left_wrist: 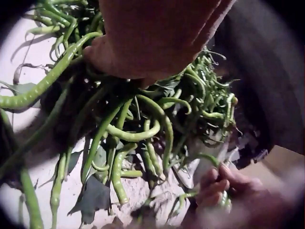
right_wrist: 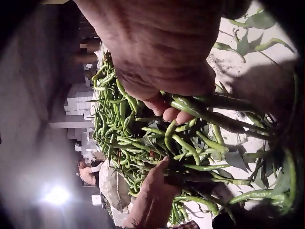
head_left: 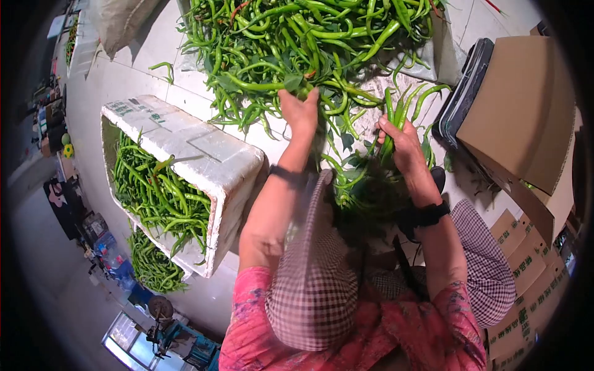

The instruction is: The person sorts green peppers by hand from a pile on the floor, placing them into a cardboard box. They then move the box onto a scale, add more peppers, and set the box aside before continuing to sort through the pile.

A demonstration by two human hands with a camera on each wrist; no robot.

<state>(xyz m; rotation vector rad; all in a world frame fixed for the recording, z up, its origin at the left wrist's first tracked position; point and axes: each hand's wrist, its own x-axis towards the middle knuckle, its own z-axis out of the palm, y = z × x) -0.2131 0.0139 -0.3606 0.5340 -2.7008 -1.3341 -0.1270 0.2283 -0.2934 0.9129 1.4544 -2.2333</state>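
Long green chili peppers (head_left: 309,31) lie in a big heap in front of the person. At its near edge, the left hand (head_left: 300,114) reaches in with thumb and fingers around a green chili pepper (left_wrist: 52,81) beside a leaf (head_left: 292,81); its fingertips are partly hidden. The right hand (head_left: 405,145), to the right of the heap, grips several green chili peppers (right_wrist: 205,114) that stick out past the thumb. In the right wrist view its fingers curl round their stems. More peppers and dark leaves (left_wrist: 93,200) hang and lie below the left hand.
A white foam box (head_left: 204,142) on its side at the left spills peppers, with another pile (head_left: 154,263) beneath. Cardboard boxes (head_left: 513,117) stand at the right, flattened cardboard (head_left: 526,278) below them. A sack (head_left: 120,25) is at upper left. Loose peppers dot the tiled floor.
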